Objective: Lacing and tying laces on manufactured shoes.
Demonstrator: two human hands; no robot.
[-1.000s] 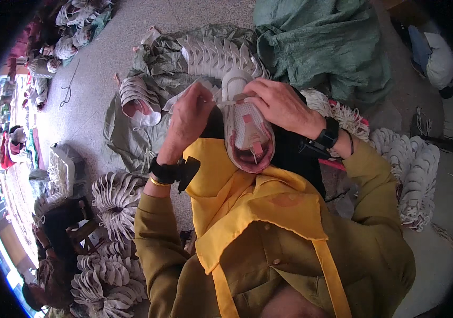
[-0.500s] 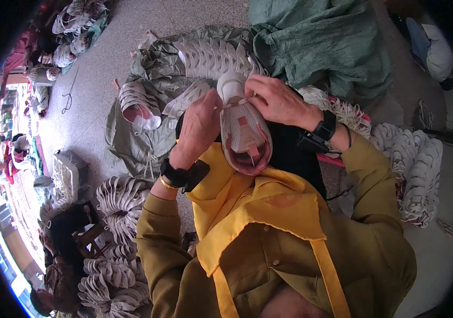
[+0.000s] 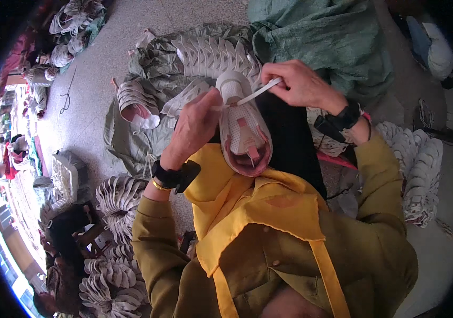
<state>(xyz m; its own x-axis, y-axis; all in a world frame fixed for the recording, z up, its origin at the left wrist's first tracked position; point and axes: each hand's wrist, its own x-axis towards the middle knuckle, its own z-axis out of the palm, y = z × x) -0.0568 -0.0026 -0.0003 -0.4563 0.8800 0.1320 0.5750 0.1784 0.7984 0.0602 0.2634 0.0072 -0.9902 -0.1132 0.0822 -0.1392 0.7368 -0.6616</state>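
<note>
A pale shoe upper (image 3: 245, 139) with pink lining lies on my lap, its toe end pointing away from me. Across its tongue runs a flat white shoelace (image 3: 259, 91). My right hand (image 3: 303, 85) pinches that lace at the right and holds it taut, clear of the upper. At the upper's left edge, my left hand (image 3: 197, 123) is closed, with the lace running to its fingers. Its fingertips are partly hidden behind the back of the hand.
Stacked pale uppers (image 3: 213, 57) lie on a grey-green sheet (image 3: 123, 127) ahead. A green sack (image 3: 321, 47) is beyond. More bundled uppers (image 3: 422, 175) stand at the right, others (image 3: 120, 204) at the left. Another person (image 3: 59, 281) is at the lower left.
My right hand has moved right and slightly up from the upper, drawing the lace out into a straight length. My left hand stays near the upper's left edge.
</note>
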